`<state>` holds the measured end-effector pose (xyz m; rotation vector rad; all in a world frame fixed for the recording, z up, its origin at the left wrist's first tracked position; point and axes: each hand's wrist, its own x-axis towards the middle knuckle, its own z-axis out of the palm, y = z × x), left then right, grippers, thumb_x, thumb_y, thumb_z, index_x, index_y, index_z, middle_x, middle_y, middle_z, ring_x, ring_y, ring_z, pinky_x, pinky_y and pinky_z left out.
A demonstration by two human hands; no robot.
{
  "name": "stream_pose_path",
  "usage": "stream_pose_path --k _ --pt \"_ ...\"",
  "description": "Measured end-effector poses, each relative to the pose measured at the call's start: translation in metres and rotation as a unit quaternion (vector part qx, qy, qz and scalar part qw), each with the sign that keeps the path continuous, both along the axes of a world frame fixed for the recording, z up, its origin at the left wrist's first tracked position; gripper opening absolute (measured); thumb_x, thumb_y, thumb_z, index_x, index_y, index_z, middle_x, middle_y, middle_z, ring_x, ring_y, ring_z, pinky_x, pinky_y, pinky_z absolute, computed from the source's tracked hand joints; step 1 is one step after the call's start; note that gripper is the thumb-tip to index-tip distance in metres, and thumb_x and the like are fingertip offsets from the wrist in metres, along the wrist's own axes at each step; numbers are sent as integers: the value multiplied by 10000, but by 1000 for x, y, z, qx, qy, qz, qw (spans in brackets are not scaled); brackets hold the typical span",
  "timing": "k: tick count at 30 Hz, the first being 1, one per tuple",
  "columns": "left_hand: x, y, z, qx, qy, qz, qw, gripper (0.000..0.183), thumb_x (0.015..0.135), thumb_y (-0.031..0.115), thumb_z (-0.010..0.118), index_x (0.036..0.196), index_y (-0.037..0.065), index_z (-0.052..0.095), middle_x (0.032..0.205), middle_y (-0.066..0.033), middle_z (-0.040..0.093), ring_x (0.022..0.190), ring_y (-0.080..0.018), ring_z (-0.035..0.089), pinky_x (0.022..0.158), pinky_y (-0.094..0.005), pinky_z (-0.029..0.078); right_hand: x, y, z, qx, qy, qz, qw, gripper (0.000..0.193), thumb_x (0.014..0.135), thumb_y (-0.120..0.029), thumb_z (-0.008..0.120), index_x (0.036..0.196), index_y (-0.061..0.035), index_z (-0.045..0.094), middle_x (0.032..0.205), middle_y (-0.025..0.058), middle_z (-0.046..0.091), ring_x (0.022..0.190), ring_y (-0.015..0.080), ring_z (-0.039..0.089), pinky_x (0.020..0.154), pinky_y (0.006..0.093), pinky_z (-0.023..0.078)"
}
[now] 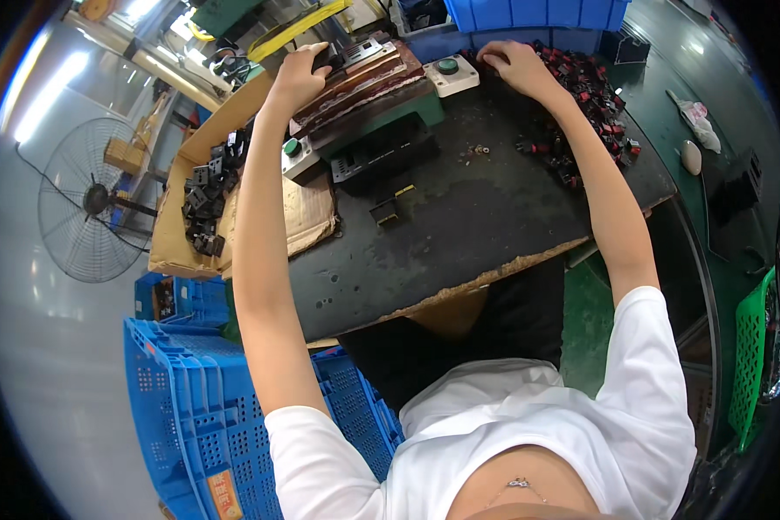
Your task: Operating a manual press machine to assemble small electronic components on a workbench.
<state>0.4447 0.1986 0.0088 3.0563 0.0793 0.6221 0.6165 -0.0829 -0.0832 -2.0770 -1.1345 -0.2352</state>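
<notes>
My left hand [300, 78] is at the far left of the bench machine [364, 100], its thumb and fingers closed around a small black part [325, 59] beside the metal fixture [362, 54]. The machine has a brown layered top and a green body. My right hand [520, 68] reaches to the far edge of the bench, at the left side of a heap of small red-and-black parts [585, 100]. Its fingers are curled together, and whatever they hold is hidden. A white box with a green push button [449, 71] sits between my hands.
A second green-button box [298, 158] stands left of the machine. A cardboard box [182, 186] holds black parts [206, 195]. On the dark bench [442, 225] lie a black-and-yellow piece [392, 206] and small metal bits [477, 152]. Blue bins [537, 16] stand behind; a blue crate [191, 390] is lower left.
</notes>
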Motion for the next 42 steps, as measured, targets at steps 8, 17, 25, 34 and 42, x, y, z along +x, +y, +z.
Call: stream_pose_path --k 8,17,25,34,42 --pt "4 9 -13 -41 -72 -47 995 328 771 174 591 1064 50 509 1009 -180 576 968 -333 532 794 -333 433 -20 1 14 152 330 216 906 311 882 -217 485 1135 -40 524 1050 44 539 931 102 535 888 227 417" --pt "-8 -14 -23 33 -37 68 996 465 818 488 463 1118 135 504 1095 -81 570 1076 -258 492 981 -598 83 -27 -2 22 224 457 287 811 349 871 -67 471 1208 15 437 1165 92 487 1043 148 509 912 197 423" --pt "-13 -10 -27 21 -27 86 996 465 842 486 422 1162 156 492 1210 -50 496 1161 -217 418 985 -612 51 -37 0 27 215 415 293 834 386 854 -82 513 1218 11 424 1146 87 496 1037 144 513 895 190 429" --pt "-63 -80 -37 74 -233 -56 968 168 755 233 613 841 88 605 824 -39 594 900 -218 513 824 -371 292 -26 6 17 266 427 254 826 311 851 -148 545 1123 -5 506 1047 47 544 934 94 543 836 180 444" --pt "-123 -133 -51 48 76 -59 994 172 701 238 654 728 71 626 748 -8 563 858 -186 475 813 -359 302 -40 8 29 300 523 210 769 248 809 -116 599 1032 -15 559 901 32 596 816 113 567 723 214 453"
